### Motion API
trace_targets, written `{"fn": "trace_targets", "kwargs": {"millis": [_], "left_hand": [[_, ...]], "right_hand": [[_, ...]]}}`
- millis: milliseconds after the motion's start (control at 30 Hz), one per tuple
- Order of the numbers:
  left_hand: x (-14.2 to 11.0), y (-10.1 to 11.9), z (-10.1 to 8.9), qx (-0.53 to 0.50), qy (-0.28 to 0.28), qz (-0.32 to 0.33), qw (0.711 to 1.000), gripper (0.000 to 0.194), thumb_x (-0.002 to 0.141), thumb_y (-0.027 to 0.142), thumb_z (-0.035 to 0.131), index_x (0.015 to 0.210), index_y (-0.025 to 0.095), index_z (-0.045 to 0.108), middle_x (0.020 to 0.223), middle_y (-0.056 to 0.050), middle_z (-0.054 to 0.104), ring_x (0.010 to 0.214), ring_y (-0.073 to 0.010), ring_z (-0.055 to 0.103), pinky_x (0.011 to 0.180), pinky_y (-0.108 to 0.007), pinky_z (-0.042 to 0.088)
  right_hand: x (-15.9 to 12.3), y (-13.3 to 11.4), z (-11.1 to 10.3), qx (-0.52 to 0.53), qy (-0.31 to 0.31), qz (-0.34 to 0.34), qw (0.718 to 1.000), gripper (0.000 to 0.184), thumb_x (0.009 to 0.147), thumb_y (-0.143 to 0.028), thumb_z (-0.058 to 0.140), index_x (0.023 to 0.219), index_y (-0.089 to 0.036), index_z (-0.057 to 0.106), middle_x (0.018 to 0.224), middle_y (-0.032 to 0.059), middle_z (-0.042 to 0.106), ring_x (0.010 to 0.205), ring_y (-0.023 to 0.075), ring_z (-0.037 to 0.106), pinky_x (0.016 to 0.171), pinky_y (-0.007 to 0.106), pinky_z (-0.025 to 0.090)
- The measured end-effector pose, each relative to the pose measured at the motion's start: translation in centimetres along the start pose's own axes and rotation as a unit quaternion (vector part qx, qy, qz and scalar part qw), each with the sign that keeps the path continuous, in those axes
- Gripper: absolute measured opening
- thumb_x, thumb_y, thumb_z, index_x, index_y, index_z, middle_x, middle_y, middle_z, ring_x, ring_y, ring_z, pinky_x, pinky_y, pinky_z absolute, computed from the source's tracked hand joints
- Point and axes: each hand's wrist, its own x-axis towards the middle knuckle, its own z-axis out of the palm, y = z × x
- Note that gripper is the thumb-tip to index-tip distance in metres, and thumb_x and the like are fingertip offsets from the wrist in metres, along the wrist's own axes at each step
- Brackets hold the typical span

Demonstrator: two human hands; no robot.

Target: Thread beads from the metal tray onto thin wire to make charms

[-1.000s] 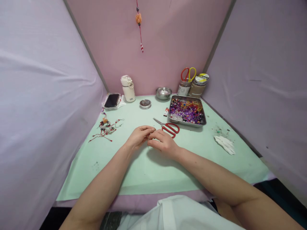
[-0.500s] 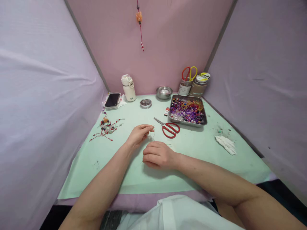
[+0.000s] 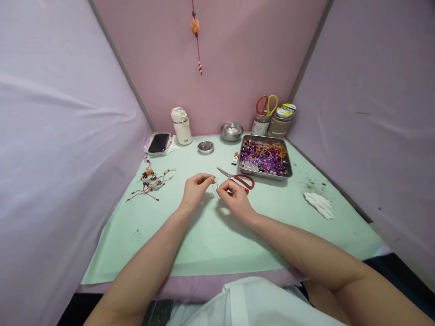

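Near the middle of the table, my left hand (image 3: 198, 190) pinches a thin thread (image 3: 216, 184) between thumb and forefinger. Close on its right, my right hand (image 3: 235, 198) has its thumb and forefinger pressed together on the same thread. The thread makes a small loop between the two sets of fingertips; its finer details are too small to tell. Just behind my right hand lie red-handled scissors (image 3: 243, 180), their blades pointing to the far left and part of one handle hidden by the hand.
A metal tray (image 3: 266, 175) of beads stands to the right, a white cloth glove (image 3: 319, 205) nearer the edge. Beaded strings (image 3: 151, 182) lie left. Behind are a phone (image 3: 159, 143), white bottle (image 3: 181, 127), round container (image 3: 205, 147), metal bowl (image 3: 232, 132) and jars (image 3: 261, 125).
My right hand has moved up and away from my body, from below the left hand to beside its fingertips, now covering part of the scissors' handle. My left hand has shifted only slightly.
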Motion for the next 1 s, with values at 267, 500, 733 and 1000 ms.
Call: {"fn": "trace_targets", "kwargs": {"millis": [267,500,733,1000], "left_hand": [[-0.6,0.8,0.3,0.058,0.008,0.034,0.998,0.016,0.072,0.031,0.065,0.074,0.017,0.071,0.073,-0.003,0.07,0.071,-0.0156,0.06,0.071,-0.028,0.046],[-0.8,1.1,0.5,0.079,0.011,0.045,0.996,0.014,0.073,0.029,0.064,0.074,0.017,0.071,0.073,-0.003,0.07,0.07,-0.0156,0.06,0.069,-0.028,0.046],[-0.9,0.7,0.5,0.097,0.013,0.059,0.993,0.014,0.074,0.029,0.063,0.076,0.018,0.071,0.075,-0.003,0.071,0.07,-0.0152,0.06,0.068,-0.027,0.046],[-0.9,0.1,0.6,0.124,0.018,0.083,0.989,0.014,0.075,0.03,0.063,0.077,0.019,0.072,0.078,-0.003,0.072,0.069,-0.0148,0.06,0.068,-0.027,0.045]], "right_hand": [[0.3,-0.1,-0.1,0.01,0.016,0.044,0.999,0.019,0.078,-0.029,0.058,0.065,-0.02,0.049,0.062,-0.0044,0.047,0.06,0.0116,0.042,0.058,0.026,0.034],[0.6,0.3,-0.4,0.024,0.017,0.095,0.995,0.02,0.076,-0.032,0.059,0.063,-0.02,0.05,0.058,-0.0055,0.045,0.055,0.0105,0.038,0.054,0.025,0.031],[0.7,0.4,-0.2,0.048,0.015,0.124,0.991,0.02,0.074,-0.032,0.061,0.063,-0.02,0.049,0.058,-0.0055,0.044,0.055,0.0103,0.038,0.052,0.025,0.03],[0.9,1.0,-0.2,0.098,0.002,0.155,0.983,0.022,0.074,-0.035,0.06,0.064,-0.019,0.048,0.057,-0.0052,0.043,0.051,0.0094,0.035,0.047,0.023,0.025]]}}
